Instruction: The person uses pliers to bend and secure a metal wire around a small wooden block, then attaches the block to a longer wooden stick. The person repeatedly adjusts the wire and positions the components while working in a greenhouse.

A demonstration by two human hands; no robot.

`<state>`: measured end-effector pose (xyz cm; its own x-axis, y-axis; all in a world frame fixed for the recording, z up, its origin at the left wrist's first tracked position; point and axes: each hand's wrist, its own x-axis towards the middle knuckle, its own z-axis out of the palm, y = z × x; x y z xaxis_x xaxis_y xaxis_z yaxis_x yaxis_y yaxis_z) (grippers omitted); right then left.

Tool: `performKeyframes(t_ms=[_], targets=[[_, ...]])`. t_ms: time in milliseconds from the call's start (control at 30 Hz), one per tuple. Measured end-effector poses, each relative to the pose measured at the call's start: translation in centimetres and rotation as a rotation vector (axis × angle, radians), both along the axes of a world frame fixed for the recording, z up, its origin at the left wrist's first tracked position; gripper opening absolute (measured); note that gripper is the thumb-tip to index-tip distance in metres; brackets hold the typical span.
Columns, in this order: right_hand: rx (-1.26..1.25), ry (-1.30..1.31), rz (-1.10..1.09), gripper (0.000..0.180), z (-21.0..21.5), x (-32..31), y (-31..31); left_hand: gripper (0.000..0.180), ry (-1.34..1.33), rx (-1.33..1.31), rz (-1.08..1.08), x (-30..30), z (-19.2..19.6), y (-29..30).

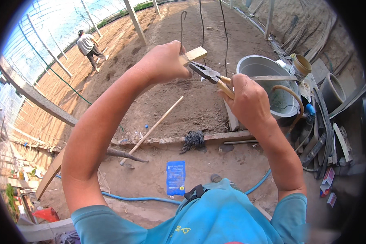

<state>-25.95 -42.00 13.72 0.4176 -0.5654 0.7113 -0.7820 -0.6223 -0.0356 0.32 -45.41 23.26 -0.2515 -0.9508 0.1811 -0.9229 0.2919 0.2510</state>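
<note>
Raised in front of me, my left hand (165, 61) is closed round a short pale strip of wood (197, 54), whose end sticks out to the right. A thin wire seems to run round the wood beside my fingers. My right hand (251, 95) grips a pair of pliers (208, 74) by its yellowish handles. The dark jaws point left and lie at the wood's lower side, close to my left fingers. Whether they pinch the wire is too small to tell. Behind the hands hang a hooked wire (182, 25) and dark cords (225, 32).
A large grey tub (248, 62) stands at right beside a hose, buckets and scrap strips. A long-handled tool (154, 128), black crumpled plastic (193, 140), a blue packet (175, 178) and a blue hose (138, 199) lie below. Another person (89, 46) walks far left among posts.
</note>
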Motion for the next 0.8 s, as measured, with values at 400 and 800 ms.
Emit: performKeyframes(t_ms=[400, 800], targets=[[0.774, -0.210, 0.145, 0.028, 2.3, 1.4, 1.1, 0.037, -0.120, -0.035, 0.029, 0.6, 0.3, 1.3], [1.655, -0.857, 0.606, 0.019, -0.3, 2.6, 3.1, 0.032, -0.119, -0.082, 0.018, 0.8, 0.5, 2.6]])
